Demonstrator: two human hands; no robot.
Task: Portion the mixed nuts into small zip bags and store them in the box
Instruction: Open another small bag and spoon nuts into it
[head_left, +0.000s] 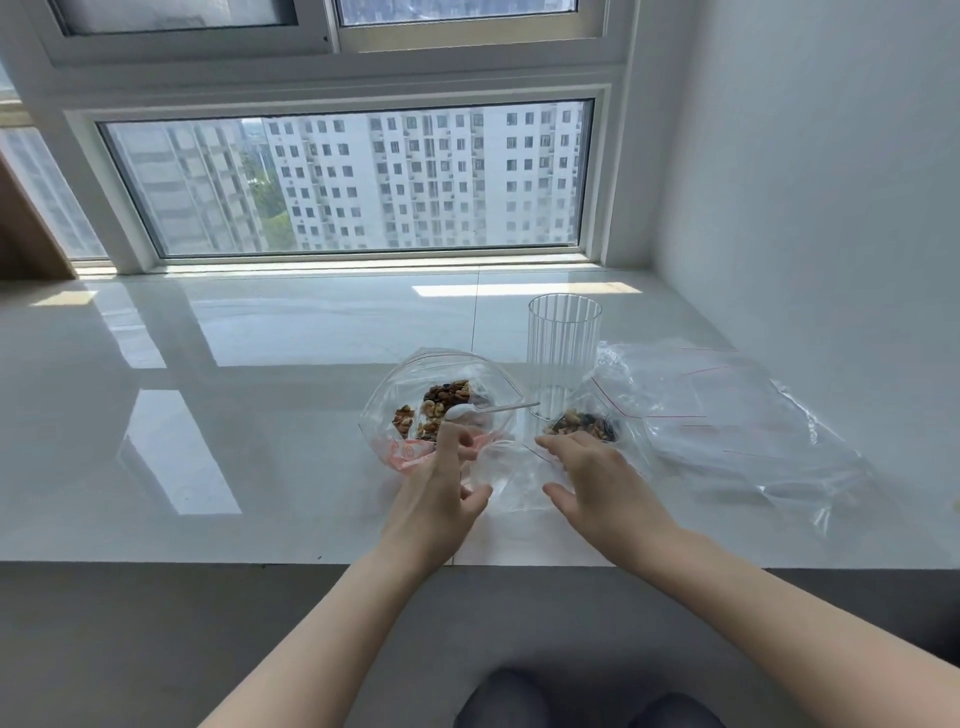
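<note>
Head view. A glossy white tabletop (260, 415) runs under a window (343, 182) that looks out on apartment towers; a white wall closes the right side. Just right of centre lies a large open zip bag (395, 395) holding the mixed nuts (434, 410), with a white plastic spoon (483, 410) resting across its mouth. At 3 o'clock from it stands an empty ribbed clear container (563, 358), presumably the box. At that container's 5 o'clock lies one small filled zip bag (584, 427); a heap of empty zip bags (727, 415) spreads further right. Judged progress: one portion done, nothing yet stored, much stock remaining. The left hand (441, 493) and right hand (592, 483), both partly open with fingers spread, touch a flat empty small zip bag (511, 475) between them, apparently parting its mouth; a firm pinch cannot be confirmed.
</note>
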